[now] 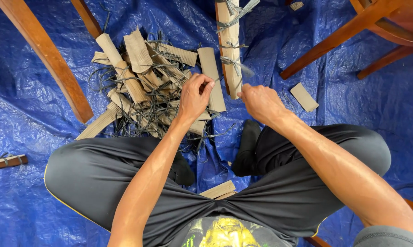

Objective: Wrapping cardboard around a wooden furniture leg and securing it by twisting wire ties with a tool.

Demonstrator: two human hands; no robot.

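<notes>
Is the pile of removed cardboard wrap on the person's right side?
No, the pile of cardboard strips and cut ties lies to the person's left, beyond the left hand, while the right hand is at the wrapped wooden leg.

Bare forearms; dk grey trousers w/ yellow piping; black socks

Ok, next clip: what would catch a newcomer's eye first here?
The blue tarp covering the floor, and the heap of cardboard strips tangled with dark string at upper left. At centre, both hands, left and right, meet at the lower end of a wooden leg still wrapped in cardboard and tied with string.
</notes>
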